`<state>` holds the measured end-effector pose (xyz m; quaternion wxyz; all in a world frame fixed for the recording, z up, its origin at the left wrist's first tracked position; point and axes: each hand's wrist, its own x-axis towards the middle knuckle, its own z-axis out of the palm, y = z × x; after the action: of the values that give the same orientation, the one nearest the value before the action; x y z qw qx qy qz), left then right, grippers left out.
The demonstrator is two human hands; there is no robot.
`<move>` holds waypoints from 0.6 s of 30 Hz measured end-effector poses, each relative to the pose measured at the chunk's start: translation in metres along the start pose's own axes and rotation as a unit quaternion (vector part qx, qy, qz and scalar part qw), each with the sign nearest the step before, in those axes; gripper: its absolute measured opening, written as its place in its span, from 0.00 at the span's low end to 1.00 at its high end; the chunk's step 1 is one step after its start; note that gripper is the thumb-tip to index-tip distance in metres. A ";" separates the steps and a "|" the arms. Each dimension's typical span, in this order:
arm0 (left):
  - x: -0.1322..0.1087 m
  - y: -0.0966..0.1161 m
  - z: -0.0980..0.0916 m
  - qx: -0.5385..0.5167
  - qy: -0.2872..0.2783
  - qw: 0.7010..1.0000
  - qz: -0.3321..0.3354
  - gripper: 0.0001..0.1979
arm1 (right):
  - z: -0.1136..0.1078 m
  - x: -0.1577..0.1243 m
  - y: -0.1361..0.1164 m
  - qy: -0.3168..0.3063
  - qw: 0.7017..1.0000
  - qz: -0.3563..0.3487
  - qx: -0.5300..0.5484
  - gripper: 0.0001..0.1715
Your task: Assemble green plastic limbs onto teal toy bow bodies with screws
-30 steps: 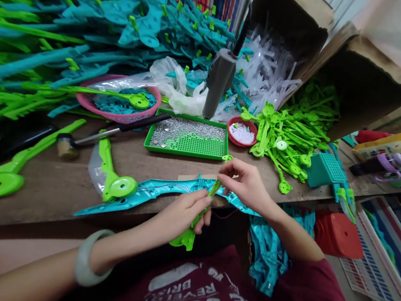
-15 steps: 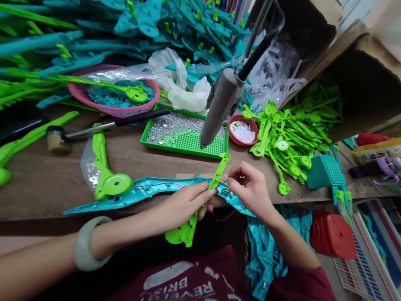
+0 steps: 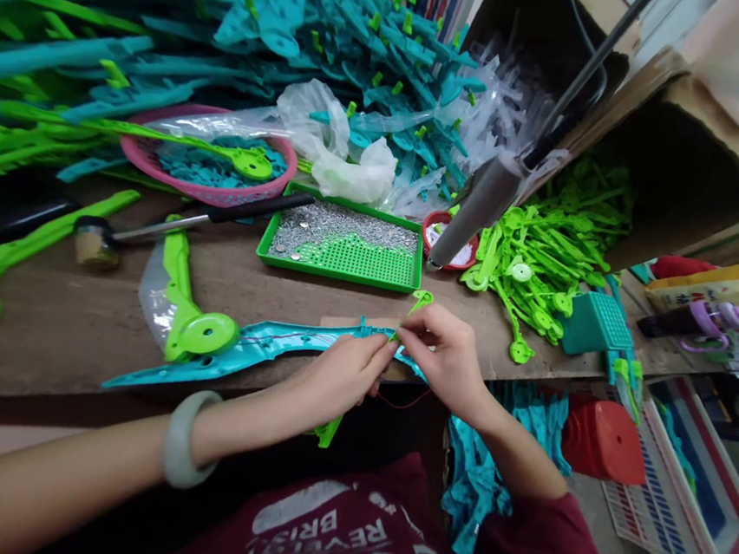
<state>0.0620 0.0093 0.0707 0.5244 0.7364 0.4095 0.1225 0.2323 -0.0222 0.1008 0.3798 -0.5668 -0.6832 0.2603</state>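
Observation:
My left hand (image 3: 348, 366), a pale bangle on its wrist, is closed around a narrow lime-green plastic part (image 3: 328, 431). One end of the part sticks out above my fingers and the other below. My right hand (image 3: 444, 354) pinches close against my left fingertips, at the part's upper half; what lies between its fingers is hidden. A thin red wire (image 3: 406, 405) loops below both hands. Behind them, along the table edge, lies a long curved blue plastic piece (image 3: 272, 343) with thin wire along its inside.
A grey electric screwdriver (image 3: 477, 209) hangs at an angle beyond my right hand. Behind sit a green tray (image 3: 371, 264) of screws, a pink basket (image 3: 220, 196) and a red basket (image 3: 424, 230). A mallet (image 3: 95, 242) and a green-and-clear part (image 3: 207, 335) lie left; green parts (image 3: 541, 259) heap right.
My right hand has moved left from beside the blue piece to my left fingertips. The green part has shifted and is more covered. The hanging screwdriver has swung right.

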 end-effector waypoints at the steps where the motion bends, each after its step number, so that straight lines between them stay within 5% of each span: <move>1: 0.001 -0.002 0.001 0.025 0.007 1.000 0.005 0.22 | -0.001 -0.001 0.002 -0.014 1.000 0.014 0.020 0.04; 6: 0.001 -0.011 0.006 0.156 0.035 0.987 0.021 0.23 | 0.000 -0.009 0.013 -0.025 0.995 0.050 0.087 0.04; 12: -0.006 -0.005 0.014 0.183 0.042 0.982 -0.009 0.22 | 0.010 -0.017 0.017 0.061 0.996 -0.050 -0.035 0.05; 18: -0.012 0.005 0.019 0.208 0.050 0.977 -0.024 0.21 | 0.011 -0.021 0.019 0.071 0.993 -0.072 -0.063 0.05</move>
<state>0.0689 -0.0128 0.0701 0.3416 0.8125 0.4687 0.0587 0.2363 -0.0374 0.0748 0.4083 -0.5558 -0.7089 0.1479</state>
